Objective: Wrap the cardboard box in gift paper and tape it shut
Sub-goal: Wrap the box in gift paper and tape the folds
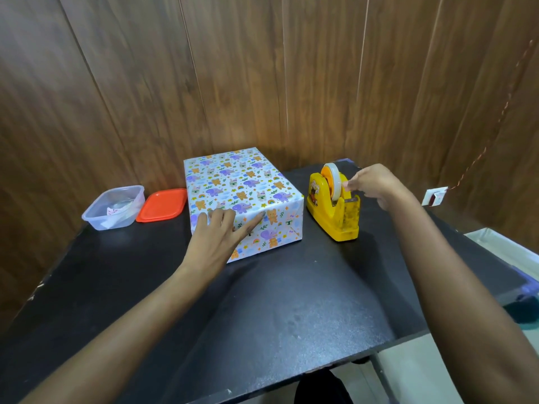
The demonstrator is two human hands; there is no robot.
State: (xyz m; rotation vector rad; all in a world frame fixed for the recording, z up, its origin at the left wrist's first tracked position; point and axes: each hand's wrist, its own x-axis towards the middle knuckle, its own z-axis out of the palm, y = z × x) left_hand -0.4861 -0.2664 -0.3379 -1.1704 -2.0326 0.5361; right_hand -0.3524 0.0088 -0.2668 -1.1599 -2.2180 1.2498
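The box (236, 185), covered in white gift paper printed with elephants and bears, stands at the back middle of the black table (277, 301). My left hand (217, 239) lies flat against the box's near side, fingers spread and pressing the paper fold. To the right of the box stands a yellow tape dispenser (335, 208) with a roll of clear tape. My right hand (370, 185) is at the top of the roll, thumb and fingers pinched on the tape end.
A clear plastic container (115, 207) with paper scraps and its orange lid (162, 205) lie left of the box. Wood-panelled walls close the table in at the back and left. A wall socket (434, 196) sits at the right.
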